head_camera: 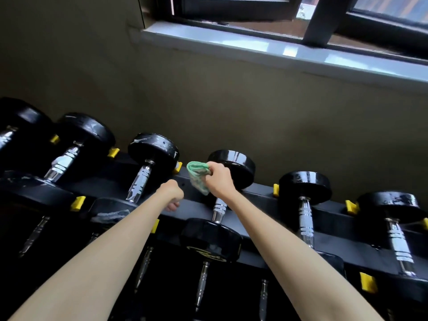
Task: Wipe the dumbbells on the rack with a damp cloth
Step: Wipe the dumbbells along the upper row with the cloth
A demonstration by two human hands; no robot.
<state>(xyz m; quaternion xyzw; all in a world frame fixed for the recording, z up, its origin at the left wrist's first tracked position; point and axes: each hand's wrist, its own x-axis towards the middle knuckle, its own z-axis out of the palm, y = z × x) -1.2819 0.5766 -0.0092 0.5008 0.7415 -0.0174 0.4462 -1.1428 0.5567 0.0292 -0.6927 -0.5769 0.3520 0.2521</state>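
Several black dumbbells with chrome handles lie side by side on a black rack point(259, 189) with yellow stops. My right hand point(216, 180) grips a bunched green cloth point(196, 176) against the left side of the far head of the middle dumbbell point(234, 166). That dumbbell's near head point(209, 239) lies between my forearms. My left hand point(171, 193) hangs over the rack's rail with its fingers curled downward, between the middle dumbbell and the one to its left point(154, 150). No object shows in the left hand.
More dumbbells point(305, 185) sit to the right and to the left point(85, 130), some with pale smears on their heads. A lower tier of dumbbells lies below. A beige wall and a grey window sill point(278, 49) stand behind the rack.
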